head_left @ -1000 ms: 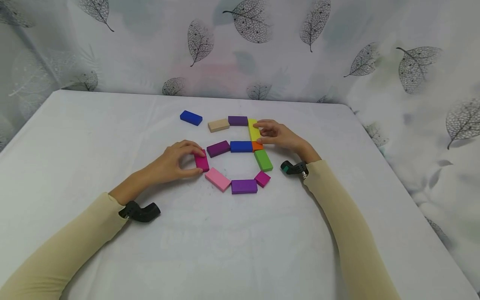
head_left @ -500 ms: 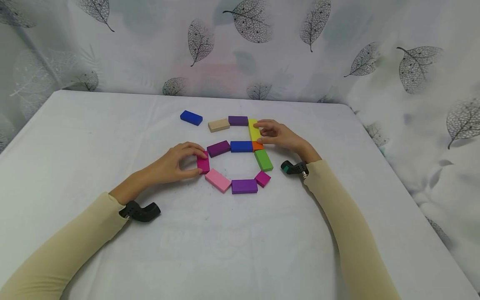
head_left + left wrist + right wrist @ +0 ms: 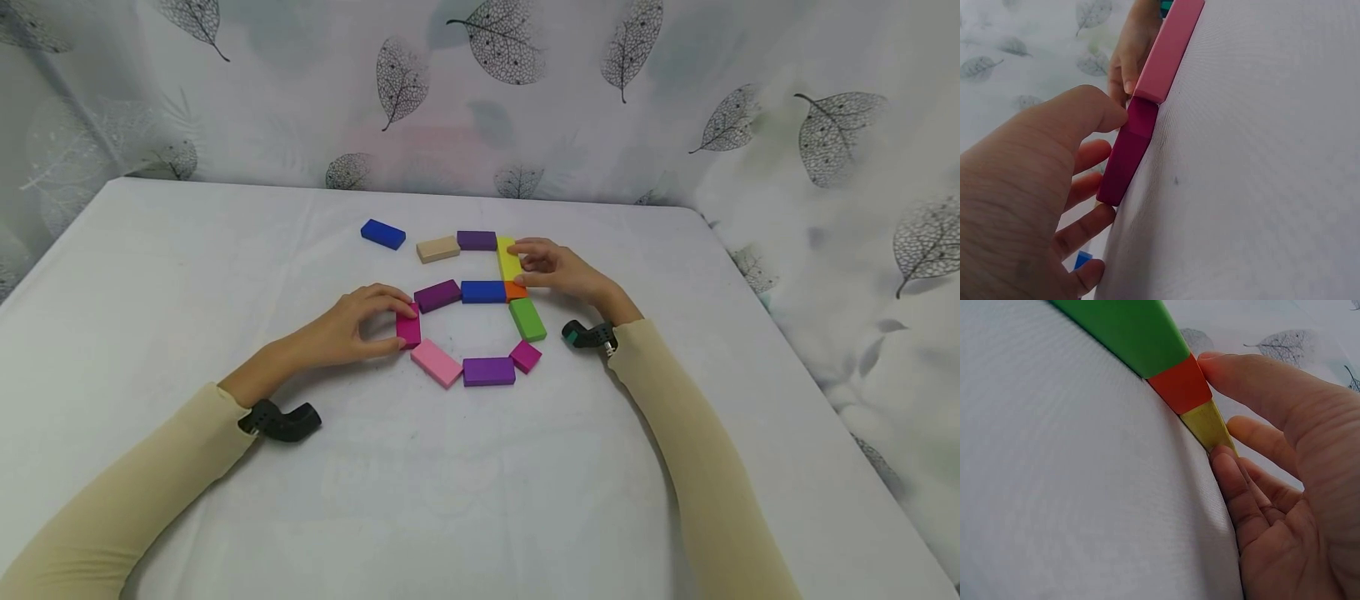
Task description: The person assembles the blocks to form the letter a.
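In the head view my left hand [image 3: 348,329] holds a magenta block [image 3: 408,327] between thumb and fingers at the left side of a ring of blocks. The left wrist view shows that magenta block [image 3: 1127,153] meeting the end of a pink block [image 3: 1169,53]. My right hand [image 3: 562,271] grips the yellow block [image 3: 507,257], fingers at its far part and thumb low down by the orange block [image 3: 515,291]. In the right wrist view the thumb touches the edge of the orange block [image 3: 1182,386], and the fingers lie by the yellow block [image 3: 1211,425].
Below the yellow block run a green block [image 3: 528,319], a small magenta block [image 3: 526,356] and a purple block [image 3: 489,372]. A dark purple block [image 3: 437,296] and a blue block [image 3: 483,292] form a middle row. A tan block [image 3: 438,249] and another blue block [image 3: 383,234] lie farther back.
My left hand has shifted the magenta block slightly right and toward me, turning it straighter, so its near end now sits by the pink block. The right hand stays where it was.
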`<state>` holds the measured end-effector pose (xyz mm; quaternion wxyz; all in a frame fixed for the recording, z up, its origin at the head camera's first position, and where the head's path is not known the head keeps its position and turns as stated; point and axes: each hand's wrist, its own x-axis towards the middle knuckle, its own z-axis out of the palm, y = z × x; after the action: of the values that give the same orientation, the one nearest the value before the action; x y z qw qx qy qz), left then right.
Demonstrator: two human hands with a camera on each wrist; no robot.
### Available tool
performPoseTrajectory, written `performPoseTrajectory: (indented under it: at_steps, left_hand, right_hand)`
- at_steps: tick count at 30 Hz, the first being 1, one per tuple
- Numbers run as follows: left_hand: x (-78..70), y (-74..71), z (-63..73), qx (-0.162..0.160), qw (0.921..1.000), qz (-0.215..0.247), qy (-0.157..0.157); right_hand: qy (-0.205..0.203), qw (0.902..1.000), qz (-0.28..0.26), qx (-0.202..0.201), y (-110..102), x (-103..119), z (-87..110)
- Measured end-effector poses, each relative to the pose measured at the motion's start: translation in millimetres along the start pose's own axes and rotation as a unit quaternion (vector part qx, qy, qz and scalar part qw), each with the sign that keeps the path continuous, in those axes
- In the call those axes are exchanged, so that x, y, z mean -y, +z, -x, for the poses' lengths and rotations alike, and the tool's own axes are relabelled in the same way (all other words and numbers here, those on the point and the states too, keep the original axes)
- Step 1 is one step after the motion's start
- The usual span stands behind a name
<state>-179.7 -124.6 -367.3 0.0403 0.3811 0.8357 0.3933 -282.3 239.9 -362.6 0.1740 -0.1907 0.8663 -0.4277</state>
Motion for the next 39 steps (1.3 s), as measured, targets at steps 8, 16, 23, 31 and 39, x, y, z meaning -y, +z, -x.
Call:
performPoseTrajectory:
  at_steps: [8, 16, 23, 31, 39]
  left_hand:
    - [1.2, 0.7, 0.7, 0.000, 1.0000, 0.004, -0.001]
    - [0.9, 3.0, -1.0, -0.007, 1.0000, 0.001, 0.001]
    - [-14.6, 11.5, -4.1, 0.011, 0.9978, -0.052, 0.040]
    - [-24.7, 18.7, -3.7, 0.012, 0.9947, -0.079, 0.065]
    - [-25.6, 21.5, -4.8, 0.020, 0.9968, -0.065, 0.040]
  right_hand:
    - [-0.012, 0.9999, 0.002, 0.000, -0.5, 1.9, 0.6]
    - [-0.011, 0.9999, -0.002, -0.001, 0.2, 2.8, 2.3]
    - [-0.011, 0.9999, 0.000, -0.001, -0.6, 2.4, 2.8]
    - [-0.009, 1.0000, -0.001, 0.000, -0.6, 3.4, 2.4]
    - [-0.007, 1.0000, -0.005, -0.001, -0.7, 2.1, 2.2]
